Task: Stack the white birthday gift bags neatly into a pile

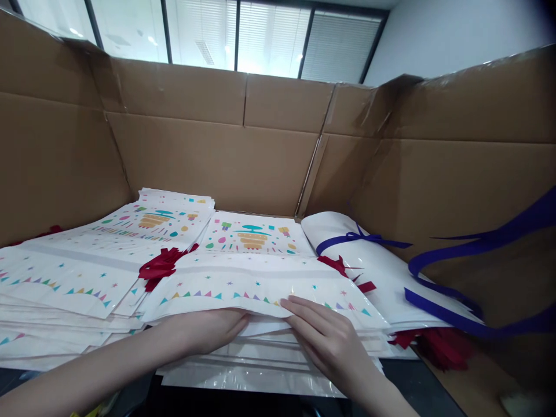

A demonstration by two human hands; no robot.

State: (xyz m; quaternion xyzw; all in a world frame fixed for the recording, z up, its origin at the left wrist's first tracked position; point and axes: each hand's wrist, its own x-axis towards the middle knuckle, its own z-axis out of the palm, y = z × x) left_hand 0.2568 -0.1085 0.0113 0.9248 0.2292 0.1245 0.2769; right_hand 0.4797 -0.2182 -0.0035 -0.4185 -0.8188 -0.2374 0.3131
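A stack of white plastic drawstring bags (243, 278) lies flat in front of me, printed with a birthday cake, stars and colourful bunting. Red ribbons (161, 267) stick out at both sides of the stack. My left hand (223, 330) reaches beneath the lifted front edge of the top bag, and its fingertips are hidden there. On that same edge, right of the middle, my right hand (324, 336) has its fingers on top and closed on the edge; its thumb is out of sight.
Another pile of printed bags (99, 231) lies at the left. On the right are white rolled bags (347, 255) tied with blue ribbon (365, 237), with more red ribbon (443, 347) below. Tall cardboard walls (208, 156) enclose the back and sides. Loose blue ribbon (469, 249) hangs at the right.
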